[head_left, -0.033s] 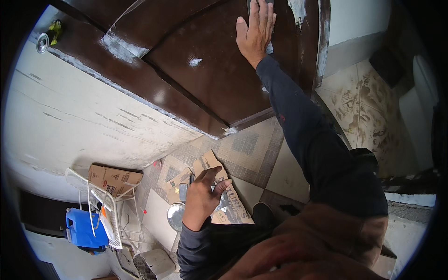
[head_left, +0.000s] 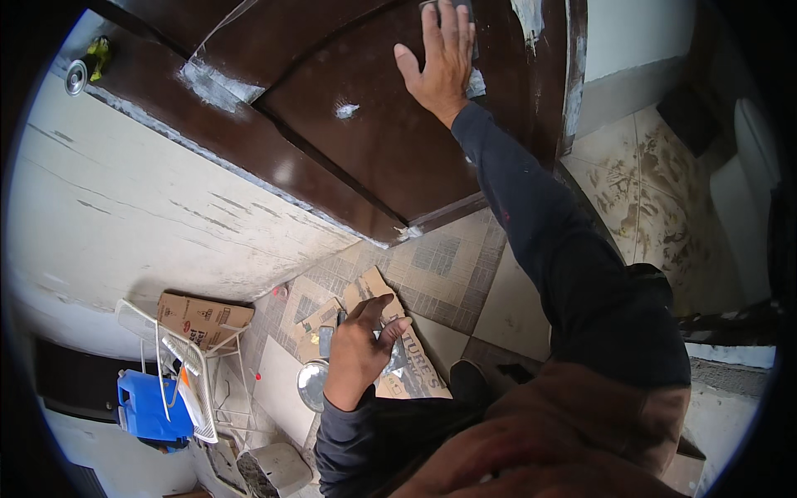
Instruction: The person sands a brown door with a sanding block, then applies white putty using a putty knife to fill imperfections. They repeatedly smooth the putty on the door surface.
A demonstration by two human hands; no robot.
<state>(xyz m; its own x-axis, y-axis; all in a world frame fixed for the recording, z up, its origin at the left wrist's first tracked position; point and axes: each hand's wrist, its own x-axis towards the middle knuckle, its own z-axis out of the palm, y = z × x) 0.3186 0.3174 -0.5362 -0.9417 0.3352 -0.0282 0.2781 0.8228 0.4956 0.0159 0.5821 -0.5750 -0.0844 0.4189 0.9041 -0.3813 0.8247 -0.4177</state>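
Observation:
My right hand (head_left: 440, 70) presses fingers-flat, thumb spread, on a dark grey piece that looks like sandpaper (head_left: 471, 8), against the brown door (head_left: 324, 158). Most of the piece is hidden under the fingers. Whitish filler patches mark the door, including a large smear (head_left: 217, 87) and a small spot (head_left: 347, 109). My left hand (head_left: 357, 349) hovers low at my front, thumb and fingers half bent and apart, with nothing in it. Below it on the floor lie flattened cardboard (head_left: 427, 365) and a round shiny lid or tin (head_left: 312, 384).
A white metal rack or chair (head_left: 195, 357) stands at lower left beside a blue jerrycan (head_left: 154, 407) and an upright cardboard box (head_left: 203, 319). A round door knob (head_left: 75, 77) juts out at the door's edge. Brown-smeared floor tiles (head_left: 656, 183) lie to the right.
My right hand has slid left and slightly down across the door, the dark grey piece moving with it. The left hand has stayed almost still.

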